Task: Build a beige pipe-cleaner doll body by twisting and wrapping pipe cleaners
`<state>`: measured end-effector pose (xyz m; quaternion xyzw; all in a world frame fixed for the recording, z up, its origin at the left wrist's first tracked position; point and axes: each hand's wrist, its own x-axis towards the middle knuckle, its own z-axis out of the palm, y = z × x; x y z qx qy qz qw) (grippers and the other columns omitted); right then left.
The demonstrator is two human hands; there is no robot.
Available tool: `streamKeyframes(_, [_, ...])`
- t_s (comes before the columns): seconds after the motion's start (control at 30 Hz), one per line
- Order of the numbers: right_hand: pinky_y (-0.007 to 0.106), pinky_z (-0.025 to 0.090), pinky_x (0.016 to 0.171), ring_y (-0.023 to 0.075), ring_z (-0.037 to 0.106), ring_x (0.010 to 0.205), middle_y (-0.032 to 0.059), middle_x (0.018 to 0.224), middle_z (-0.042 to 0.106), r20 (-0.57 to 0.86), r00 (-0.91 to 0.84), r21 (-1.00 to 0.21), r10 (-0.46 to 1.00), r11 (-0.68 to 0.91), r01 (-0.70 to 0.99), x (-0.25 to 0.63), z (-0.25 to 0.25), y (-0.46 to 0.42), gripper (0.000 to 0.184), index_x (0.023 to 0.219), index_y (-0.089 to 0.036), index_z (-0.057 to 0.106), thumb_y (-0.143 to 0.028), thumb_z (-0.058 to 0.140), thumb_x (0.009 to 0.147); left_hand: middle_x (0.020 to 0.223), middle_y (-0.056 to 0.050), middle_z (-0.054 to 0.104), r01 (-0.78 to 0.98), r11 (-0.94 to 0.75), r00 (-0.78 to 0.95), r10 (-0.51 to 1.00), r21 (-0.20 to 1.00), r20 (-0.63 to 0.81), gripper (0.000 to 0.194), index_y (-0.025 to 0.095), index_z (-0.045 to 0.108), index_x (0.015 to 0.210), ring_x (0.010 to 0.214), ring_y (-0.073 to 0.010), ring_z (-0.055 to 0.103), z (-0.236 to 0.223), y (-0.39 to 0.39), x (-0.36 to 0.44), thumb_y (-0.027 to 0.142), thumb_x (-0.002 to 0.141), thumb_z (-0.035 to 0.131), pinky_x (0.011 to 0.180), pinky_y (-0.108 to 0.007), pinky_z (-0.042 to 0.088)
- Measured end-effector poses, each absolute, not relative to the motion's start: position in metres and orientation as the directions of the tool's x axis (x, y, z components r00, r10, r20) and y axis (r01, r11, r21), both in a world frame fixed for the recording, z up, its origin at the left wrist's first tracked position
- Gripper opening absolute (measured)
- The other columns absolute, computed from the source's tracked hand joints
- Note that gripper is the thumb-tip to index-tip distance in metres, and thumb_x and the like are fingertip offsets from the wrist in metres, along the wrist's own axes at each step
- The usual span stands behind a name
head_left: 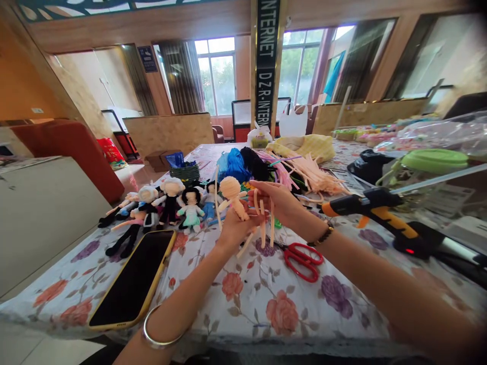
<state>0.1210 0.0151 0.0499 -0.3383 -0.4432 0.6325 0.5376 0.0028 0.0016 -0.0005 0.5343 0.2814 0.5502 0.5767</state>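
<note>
My left hand is closed around the body of a small peach pipe-cleaner doll with a round bare head, held above the table. My right hand pinches the doll's loose peach stems, which hang down between the two hands. A silver bangle is on my left wrist and a dark bead bracelet on my right. Red-handled scissors lie on the floral tablecloth just under my right wrist.
A row of finished little dolls lies left of my hands, a phone in a yellow case nearer me. An orange-and-black glue gun rests at right. Piles of coloured pipe cleaners and yarn sit behind, with plastic containers far right.
</note>
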Motion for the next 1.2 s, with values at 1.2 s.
streamKeyframes(1.2, [0.023,0.038,0.05,0.0101,0.047,0.045,-0.0036,0.052,0.053,0.202,-0.267,-0.866,0.942,0.045,-0.498,0.109,0.041,0.006,0.045,0.065,-0.021,0.048,-0.065,0.05,0.074,0.073,0.0,0.065,-0.085,-0.348,0.123,0.926,0.933,0.357,0.03,0.016,0.058,0.07,0.074,-0.0198,0.061,-0.003,0.008,-0.002,0.019,0.049,0.08,0.069,-0.031,0.049])
